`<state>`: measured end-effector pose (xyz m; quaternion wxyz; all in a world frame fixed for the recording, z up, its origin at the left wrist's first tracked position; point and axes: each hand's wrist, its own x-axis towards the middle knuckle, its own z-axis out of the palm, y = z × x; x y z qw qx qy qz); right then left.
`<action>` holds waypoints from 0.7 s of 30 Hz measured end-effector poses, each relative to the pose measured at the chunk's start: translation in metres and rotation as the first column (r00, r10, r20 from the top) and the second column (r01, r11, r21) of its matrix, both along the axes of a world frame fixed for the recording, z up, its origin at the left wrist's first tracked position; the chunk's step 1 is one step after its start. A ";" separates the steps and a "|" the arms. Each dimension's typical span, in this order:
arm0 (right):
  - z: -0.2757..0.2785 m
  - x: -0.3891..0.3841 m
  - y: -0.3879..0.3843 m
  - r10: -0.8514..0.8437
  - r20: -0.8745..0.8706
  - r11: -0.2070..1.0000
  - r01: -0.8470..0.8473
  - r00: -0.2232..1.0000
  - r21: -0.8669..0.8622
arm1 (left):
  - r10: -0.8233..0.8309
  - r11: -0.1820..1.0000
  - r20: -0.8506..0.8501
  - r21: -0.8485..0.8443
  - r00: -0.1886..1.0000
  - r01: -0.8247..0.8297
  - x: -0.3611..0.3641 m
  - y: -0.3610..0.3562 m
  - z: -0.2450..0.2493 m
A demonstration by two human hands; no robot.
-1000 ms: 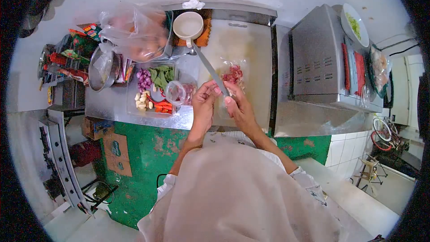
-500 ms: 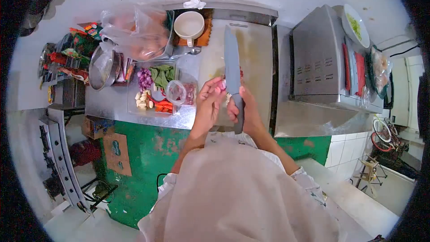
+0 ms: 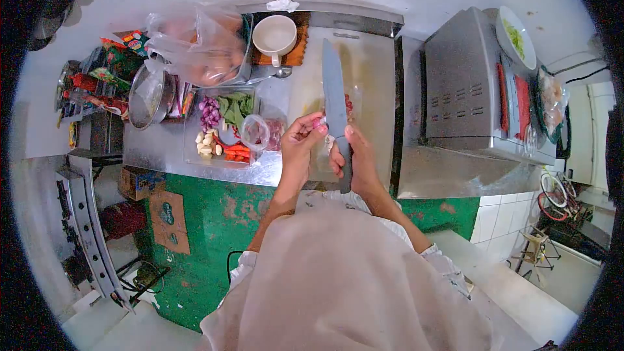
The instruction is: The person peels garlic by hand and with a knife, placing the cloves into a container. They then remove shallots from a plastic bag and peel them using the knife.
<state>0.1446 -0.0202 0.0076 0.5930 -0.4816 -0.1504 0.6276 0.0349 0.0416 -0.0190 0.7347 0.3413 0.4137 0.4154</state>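
Observation:
In my right hand (image 3: 357, 159) is a large kitchen knife (image 3: 334, 84), gripped by its grey handle with the blade pointing away from me. My left hand (image 3: 301, 146) pinches a small pinkish shallot (image 3: 318, 123) close beside the lower blade. Both hands are over the near part of a pale cutting board (image 3: 376, 71). Small red pieces (image 3: 349, 105) lie on the board, partly hidden by the blade. Left of my left hand, a clear tray (image 3: 192, 146) holds purple shallots (image 3: 210, 114), green leaves (image 3: 235, 109), garlic cloves (image 3: 206, 144) and orange-red chillies (image 3: 236, 153).
A clear plastic cup (image 3: 254, 132) lies at the tray's right edge. Behind stand a cream mug (image 3: 274, 35), a spoon (image 3: 282, 73) and a bulging plastic bag (image 3: 201, 45). A metal bowl (image 3: 151, 99) sits left. To the right is a steel appliance (image 3: 458, 84) with a plate (image 3: 516, 37) on top.
The knife's tip has swung slightly left and nearer to me. My left hand stays at the blade with the shallot, its fingers barely shifted.

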 end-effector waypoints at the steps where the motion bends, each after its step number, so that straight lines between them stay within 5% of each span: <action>1: 0.000 0.000 0.001 0.000 0.000 1.000 0.000 1.000 0.001 | 0.010 0.998 0.056 -0.066 0.998 -0.007 -0.001 0.000 0.000; 5: -0.016 0.008 0.006 -0.073 -0.014 0.996 0.072 0.997 -0.056 | -0.002 1.000 -0.019 -0.014 1.000 0.002 -0.002 -0.002 0.000; 7: -0.026 0.020 0.009 -0.103 -0.010 0.992 0.102 0.995 -0.070 | 0.016 0.999 0.262 0.037 0.965 -0.027 -0.003 0.000 -0.006; 10: -0.038 0.033 0.013 -0.051 0.028 0.995 0.053 0.998 -0.079 | 0.011 0.996 0.379 -0.083 0.925 0.022 -0.008 0.004 -0.004; 13: -0.045 0.039 0.022 0.000 0.281 0.994 0.031 0.960 -0.106 | 0.032 0.988 0.498 -0.148 0.867 0.049 -0.006 0.003 -0.005; 19: -0.044 0.040 0.029 0.123 0.258 0.975 -0.069 0.958 -0.210 | 0.026 0.995 0.464 -0.095 0.886 0.020 -0.005 0.001 -0.011; 21: -0.057 0.044 0.030 0.217 0.418 0.965 -0.129 0.882 -0.229 | 0.022 0.994 0.466 -0.108 0.885 0.033 -0.007 0.001 -0.009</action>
